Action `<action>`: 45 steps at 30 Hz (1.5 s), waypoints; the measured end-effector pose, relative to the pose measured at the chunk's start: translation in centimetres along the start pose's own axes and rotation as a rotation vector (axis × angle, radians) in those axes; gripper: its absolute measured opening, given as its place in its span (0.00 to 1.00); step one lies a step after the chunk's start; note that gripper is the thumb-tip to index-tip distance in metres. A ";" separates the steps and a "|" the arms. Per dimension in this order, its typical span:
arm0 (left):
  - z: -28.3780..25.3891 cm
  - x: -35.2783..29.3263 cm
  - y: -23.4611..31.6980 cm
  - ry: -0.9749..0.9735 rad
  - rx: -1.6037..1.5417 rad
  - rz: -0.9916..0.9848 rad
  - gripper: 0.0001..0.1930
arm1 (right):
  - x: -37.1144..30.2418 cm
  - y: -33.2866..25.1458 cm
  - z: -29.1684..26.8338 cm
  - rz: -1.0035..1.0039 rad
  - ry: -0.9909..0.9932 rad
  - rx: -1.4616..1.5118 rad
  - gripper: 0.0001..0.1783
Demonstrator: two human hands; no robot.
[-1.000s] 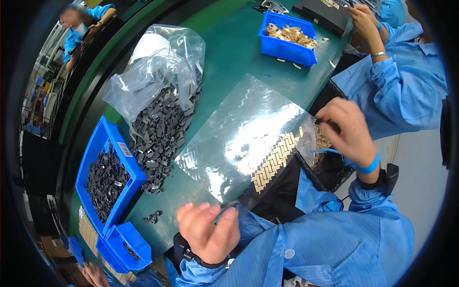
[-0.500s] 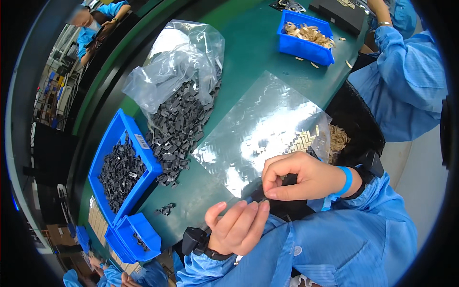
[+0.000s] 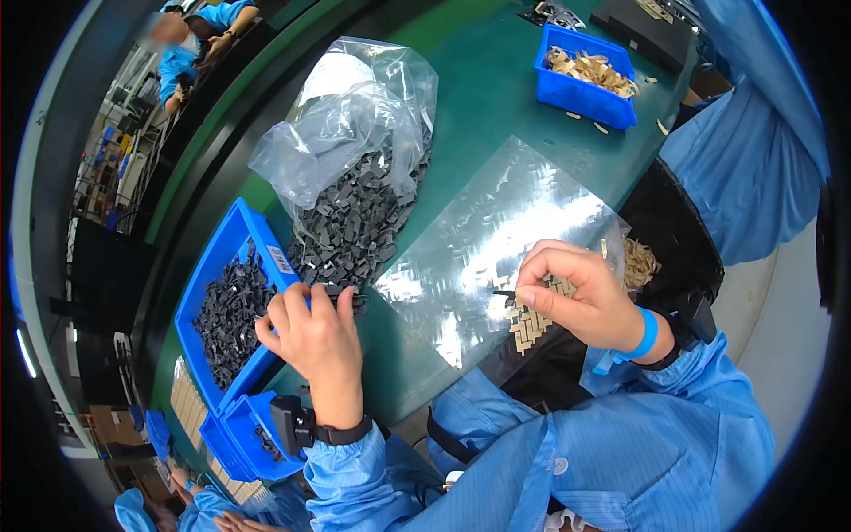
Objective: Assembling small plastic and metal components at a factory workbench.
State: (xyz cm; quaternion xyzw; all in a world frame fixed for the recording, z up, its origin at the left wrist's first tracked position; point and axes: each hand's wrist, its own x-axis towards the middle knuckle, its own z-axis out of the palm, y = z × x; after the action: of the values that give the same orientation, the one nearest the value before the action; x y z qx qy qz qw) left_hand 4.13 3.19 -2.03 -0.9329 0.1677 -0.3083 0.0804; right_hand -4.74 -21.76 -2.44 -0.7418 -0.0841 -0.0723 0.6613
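My right hand [image 3: 576, 293] pinches a small black plastic piece [image 3: 503, 293] between thumb and fingertips, above a clear plastic sheet [image 3: 452, 257]. Close under that hand, small tan pieces [image 3: 532, 330] lie in a slanted, regular pattern on the sheet. My left hand [image 3: 317, 341] is over the rim of a large blue bin [image 3: 197, 293], thumb and fingers apart, at the near end of a heap of black plastic pieces [image 3: 355, 222]. Its fingertips are next to the heap; I see nothing held in them. More small black parts [image 3: 232, 319] fill the bin.
A clear plastic bag [image 3: 355, 115] partly covers the heap. A small blue bin [image 3: 257, 434] adjoins the large one. At the far right, another blue bin [image 3: 585, 97] holds tan strips, near a black box [image 3: 643, 31]. A co-worker's blue sleeve [image 3: 753, 133] is at right.
My left hand has moved from beside my right hand leftward and away from me to the heap and bin. My right hand has shifted slightly right, its black piece now showing.
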 end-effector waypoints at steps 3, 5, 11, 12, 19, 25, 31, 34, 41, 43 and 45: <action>0.9 0.4 0.3 -0.051 0.063 -0.017 0.14 | 0.0 0.0 -0.2 0.004 0.009 -0.028 0.05; 1.0 0.3 0.4 -0.063 0.090 -0.027 0.13 | -0.1 -0.1 -0.3 0.004 0.009 -0.022 0.04; 0.3 0.1 -0.1 -0.038 0.074 -0.047 0.12 | -0.3 -0.2 -0.4 -0.013 0.012 -0.007 0.04; -0.1 0.0 -0.6 0.028 -0.033 -0.030 0.12 | -0.3 -0.3 -0.3 -0.013 0.013 0.008 0.04; -4.7 -1.5 2.9 -0.129 -1.724 -0.519 0.13 | -0.6 -0.3 1.1 -0.061 0.050 0.263 0.02; -7.0 -3.5 6.2 -0.565 -2.249 -0.706 0.20 | -1.2 -0.8 3.4 -0.035 0.081 0.592 0.04; -6.7 -4.3 7.7 -0.497 -2.331 -0.760 0.17 | -1.9 -0.5 3.7 -0.056 0.115 0.612 0.04; -6.6 -4.8 8.2 -0.506 -2.274 -0.772 0.15 | -2.1 -0.2 3.9 0.003 0.093 0.608 0.03; -6.7 -5.2 8.6 -0.465 -2.234 -0.729 0.15 | -2.5 0.0 4.2 -0.004 0.126 0.653 0.02; -6.6 -5.4 8.6 -0.470 -2.225 -0.735 0.15 | -2.5 0.1 4.2 0.000 0.124 0.649 0.02; -6.6 -5.4 8.6 -0.475 -2.217 -0.740 0.15 | -2.5 0.2 4.2 -0.015 0.121 0.612 0.02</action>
State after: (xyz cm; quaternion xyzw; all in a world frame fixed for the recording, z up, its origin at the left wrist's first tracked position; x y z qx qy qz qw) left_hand -6.16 -3.21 -1.95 -0.5197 0.0445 0.1806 -0.8339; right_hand -7.17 -17.68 -3.67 -0.5019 -0.0680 -0.0923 0.8573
